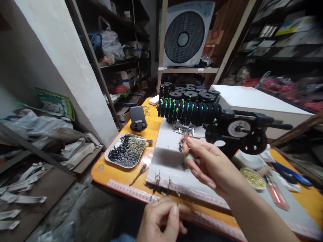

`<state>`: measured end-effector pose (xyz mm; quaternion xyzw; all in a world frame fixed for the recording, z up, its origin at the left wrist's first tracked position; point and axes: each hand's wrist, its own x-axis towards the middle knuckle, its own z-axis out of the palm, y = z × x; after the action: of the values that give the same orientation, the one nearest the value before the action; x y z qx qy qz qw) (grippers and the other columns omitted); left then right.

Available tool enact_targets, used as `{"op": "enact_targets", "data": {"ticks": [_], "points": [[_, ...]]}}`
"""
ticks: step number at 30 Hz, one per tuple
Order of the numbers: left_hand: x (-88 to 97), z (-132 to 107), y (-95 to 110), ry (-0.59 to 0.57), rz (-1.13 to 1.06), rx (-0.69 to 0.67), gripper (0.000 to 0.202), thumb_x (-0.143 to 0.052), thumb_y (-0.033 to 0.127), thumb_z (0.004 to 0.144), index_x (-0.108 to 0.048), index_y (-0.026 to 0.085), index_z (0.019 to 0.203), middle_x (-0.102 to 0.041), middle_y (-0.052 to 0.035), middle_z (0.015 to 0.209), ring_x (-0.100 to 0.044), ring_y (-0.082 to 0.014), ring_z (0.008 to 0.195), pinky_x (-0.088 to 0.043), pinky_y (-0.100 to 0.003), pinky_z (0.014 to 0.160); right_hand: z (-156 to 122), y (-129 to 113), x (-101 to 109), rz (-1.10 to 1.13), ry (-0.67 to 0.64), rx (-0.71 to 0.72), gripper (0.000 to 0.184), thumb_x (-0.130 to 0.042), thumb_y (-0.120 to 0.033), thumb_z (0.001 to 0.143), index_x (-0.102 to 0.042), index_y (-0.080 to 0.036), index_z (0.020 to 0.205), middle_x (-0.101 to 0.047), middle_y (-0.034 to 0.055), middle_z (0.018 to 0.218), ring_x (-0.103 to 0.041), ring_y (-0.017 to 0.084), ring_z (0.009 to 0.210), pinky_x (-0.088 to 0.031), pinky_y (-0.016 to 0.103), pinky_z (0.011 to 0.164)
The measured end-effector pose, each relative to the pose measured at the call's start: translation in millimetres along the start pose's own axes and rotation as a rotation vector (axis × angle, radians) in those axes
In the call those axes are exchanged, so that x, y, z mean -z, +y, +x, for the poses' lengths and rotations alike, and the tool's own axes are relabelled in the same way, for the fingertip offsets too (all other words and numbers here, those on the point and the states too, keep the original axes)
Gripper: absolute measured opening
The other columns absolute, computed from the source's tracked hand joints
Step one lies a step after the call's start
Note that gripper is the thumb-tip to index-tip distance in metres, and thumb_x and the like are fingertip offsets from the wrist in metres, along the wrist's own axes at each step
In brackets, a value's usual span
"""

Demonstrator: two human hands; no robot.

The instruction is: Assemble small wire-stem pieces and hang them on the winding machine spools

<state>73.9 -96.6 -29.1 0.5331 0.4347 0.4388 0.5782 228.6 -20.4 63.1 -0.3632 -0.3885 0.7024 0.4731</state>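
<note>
My right hand (pixel 205 164) hovers over the white sheet (pixel 166 158) on the orange table (pixel 118 176), its fingers pinched on a small part with red and dark wires at the fingertips. My left hand (pixel 161 220) sits at the table's near edge, fingers curled and pinched on a thin wire piece. Several small wired parts (pixel 161 186) lie on the sheet's front edge between the two hands. Behind my right hand a hand-crank winding machine (pixel 239 132) carries a row of black coils with green marks (pixel 189 111).
A metal tray of small dark parts (pixel 127 151) sits left of the sheet, a black phone stand (pixel 138 119) behind it. A bowl of brass bits (pixel 253 178) and tools lie right. Stacked black spools (pixel 191 92), a white box (pixel 252 99) and a fan (pixel 186 33) stand behind.
</note>
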Motion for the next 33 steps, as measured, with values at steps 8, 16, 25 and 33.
{"op": "enact_targets", "data": {"ticks": [8, 16, 25, 33], "points": [[5.1, 22.2, 20.5, 0.207, 0.444, -0.166, 0.039, -0.064, 0.032, 0.087, -0.066, 0.022, 0.124, -0.07, -0.0073, 0.08, -0.055, -0.0181, 0.059, -0.042, -0.028, 0.062, -8.2, -19.0, 2.3, -0.56, -0.012, 0.061, 0.042, -0.057, -0.055, 0.088, -0.07, -0.016, 0.097, -0.048, -0.0073, 0.038, -0.029, 0.002, 0.022, -0.019, 0.01, 0.024], [-8.3, 64.8, 53.8, 0.101, 0.209, -0.317, 0.019, -0.052, 0.034, 0.095, -0.062, 0.019, 0.092, -0.055, -0.0021, 0.082, -0.05, -0.0149, 0.07, -0.039, -0.026, 0.066, -7.6, -17.4, 2.5, -0.32, -0.07, 0.02, 0.032, -0.062, -0.046, 0.089, -0.07, -0.015, 0.092, -0.056, -0.0043, 0.043, -0.034, 0.001, 0.022, -0.021, 0.008, 0.025], [-7.9, 42.9, 50.3, -0.154, -0.395, -0.092, 0.022, -0.057, 0.027, 0.092, -0.055, 0.016, 0.073, -0.056, -0.0005, 0.073, -0.053, -0.014, 0.074, -0.041, -0.026, 0.077, 6.9, -4.0, -3.4, 0.212, 0.027, -0.054, 0.038, -0.067, -0.04, 0.079, -0.041, -0.02, 0.06, -0.048, -0.0091, 0.038, -0.03, 0.001, 0.019, -0.023, 0.009, 0.022], [-20.4, 28.3, 4.9, -0.276, -0.799, 0.087, 0.029, -0.058, 0.039, 0.092, -0.053, 0.015, 0.078, -0.059, 0.0029, 0.054, -0.056, -0.0074, 0.04, -0.048, -0.021, 0.053, 12.6, -1.5, -3.8, 0.271, 0.018, -0.023, 0.035, -0.068, -0.036, 0.079, -0.044, -0.019, 0.061, -0.05, -0.0077, 0.04, -0.03, 0.001, 0.02, -0.021, 0.008, 0.021]]}}
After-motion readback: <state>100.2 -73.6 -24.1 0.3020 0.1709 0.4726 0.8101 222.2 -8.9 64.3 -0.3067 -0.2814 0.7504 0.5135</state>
